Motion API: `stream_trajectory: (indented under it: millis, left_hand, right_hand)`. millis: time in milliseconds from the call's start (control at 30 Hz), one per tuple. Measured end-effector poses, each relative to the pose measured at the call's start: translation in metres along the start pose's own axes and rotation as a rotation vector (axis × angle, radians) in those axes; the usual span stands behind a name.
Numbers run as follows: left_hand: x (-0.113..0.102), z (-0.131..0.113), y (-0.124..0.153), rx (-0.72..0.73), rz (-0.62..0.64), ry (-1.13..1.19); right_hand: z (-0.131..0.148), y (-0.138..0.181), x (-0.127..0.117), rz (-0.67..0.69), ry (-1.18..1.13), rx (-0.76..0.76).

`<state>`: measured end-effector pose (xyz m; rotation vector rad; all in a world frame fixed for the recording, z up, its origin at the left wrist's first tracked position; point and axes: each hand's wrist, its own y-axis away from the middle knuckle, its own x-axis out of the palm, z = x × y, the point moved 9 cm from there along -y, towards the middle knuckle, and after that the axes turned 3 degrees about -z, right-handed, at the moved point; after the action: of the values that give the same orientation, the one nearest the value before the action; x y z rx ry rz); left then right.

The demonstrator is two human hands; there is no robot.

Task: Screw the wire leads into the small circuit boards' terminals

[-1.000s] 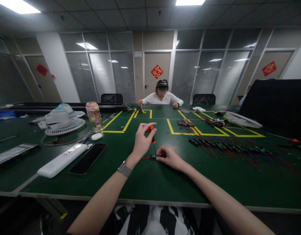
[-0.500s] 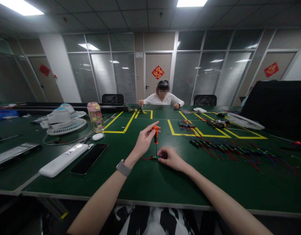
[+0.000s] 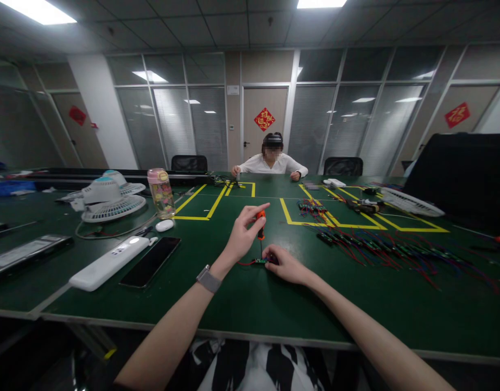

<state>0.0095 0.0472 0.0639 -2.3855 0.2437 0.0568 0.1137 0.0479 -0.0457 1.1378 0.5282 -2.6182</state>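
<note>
My left hand grips an orange and black screwdriver by its handle, thumb against it and index finger stretched over the top. The screwdriver stands upright, and its thin shaft points down to a small green circuit board on the table. With fingers curled, my right hand pinches the right end of that board. A red wire runs out from the board's left side. Whether the tip sits in a screw is too small to tell.
Several wired circuit boards lie in a row on the right of the green table. On the left are a black phone, a white power strip, a bottle and white fans. A person sits opposite.
The view has shifted slightly. My left hand's fingers have turned a little around the screwdriver handle. My right hand stays at the board.
</note>
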Motion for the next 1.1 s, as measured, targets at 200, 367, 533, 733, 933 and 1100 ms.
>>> stream_trajectory:
  millis: [200,367,533,733,933,1100]
  left_hand:
    - [0.002,0.001,0.002,-0.010,-0.004,0.017]
    - [0.001,-0.003,0.002,0.040,-0.023,-0.038]
    - [0.000,0.000,0.002,0.010,-0.030,-0.058]
    - [-0.002,-0.001,0.002,0.047,-0.043,-0.137]
    - [-0.006,-0.006,0.003,0.082,-0.104,-0.199]
    - [0.000,0.003,0.002,0.012,-0.026,-0.062]
  right_hand:
    - [-0.004,-0.001,-0.001,0.006,0.032,0.070]
    - [-0.009,-0.001,0.000,0.004,0.020,0.112]
    - [-0.012,-0.002,0.001,-0.015,-0.035,0.064]
    - [-0.013,-0.003,0.001,-0.023,-0.107,0.044]
    - [-0.013,-0.004,-0.001,-0.031,-0.159,0.046]
    - [-0.013,-0.004,-0.001,-0.021,-0.171,0.054]
